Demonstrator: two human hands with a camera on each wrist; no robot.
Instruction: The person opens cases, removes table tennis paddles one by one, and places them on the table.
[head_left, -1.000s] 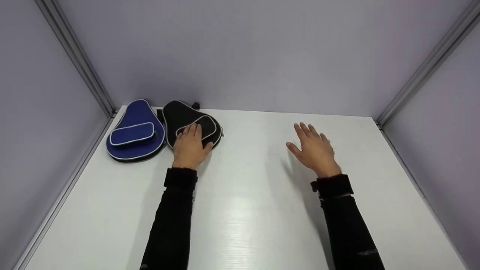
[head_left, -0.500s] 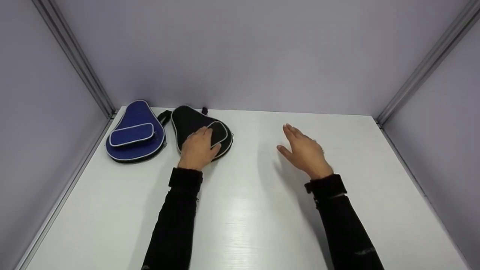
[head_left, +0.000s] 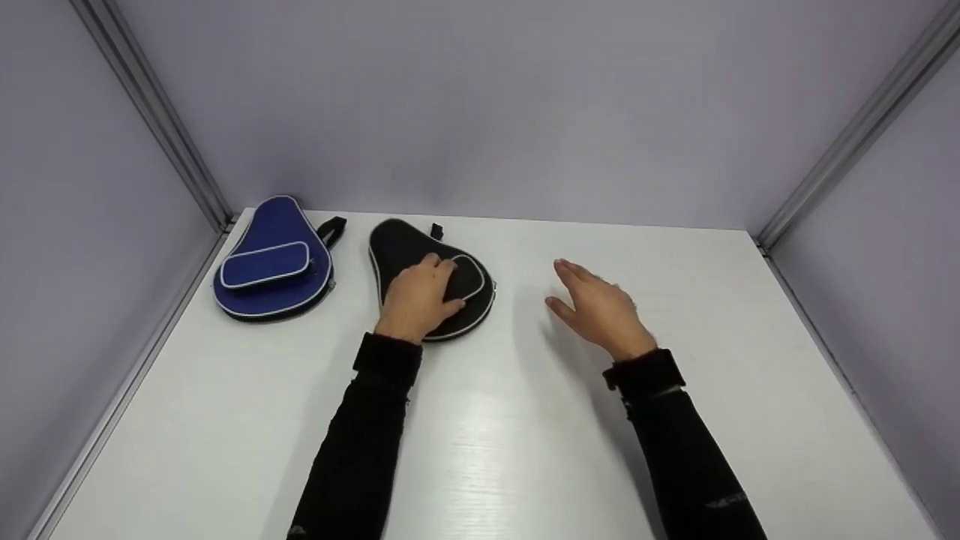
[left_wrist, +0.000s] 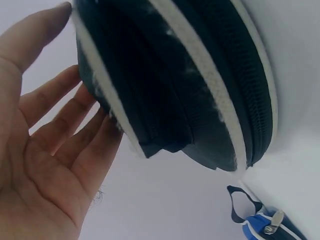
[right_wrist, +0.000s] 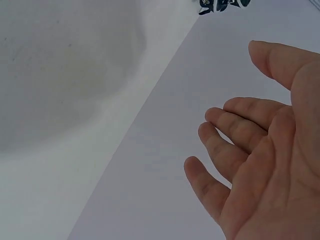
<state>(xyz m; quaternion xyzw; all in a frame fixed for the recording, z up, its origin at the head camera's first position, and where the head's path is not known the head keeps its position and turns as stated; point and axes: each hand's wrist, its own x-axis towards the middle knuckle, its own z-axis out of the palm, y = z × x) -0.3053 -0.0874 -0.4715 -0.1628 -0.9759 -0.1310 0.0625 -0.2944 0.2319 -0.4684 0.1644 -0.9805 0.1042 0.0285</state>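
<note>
A black table tennis bat case [head_left: 397, 244] with white piping lies on the white table, left of the middle. My left hand [head_left: 416, 296] is over its raised pocket [head_left: 469, 277], fingers on the far side and thumb on the near side, and holds it there. In the left wrist view the fingers [left_wrist: 65, 120] bend slightly against the pocket; their tips are partly hidden behind it. To the right, my right hand [head_left: 596, 307] hovers over the table with thumb apart and fingers loosely extended, touching nothing.
A blue bat case [head_left: 274, 262] with a pocket lies at the table's back left, its black strap loop [head_left: 331, 229] towards the black case. Pale panels [head_left: 525, 112] enclose the white table [head_left: 480, 465] at the back and both sides.
My left hand has slid the black case right and towards me, away from the blue case. My right hand has shifted a little to the left.
</note>
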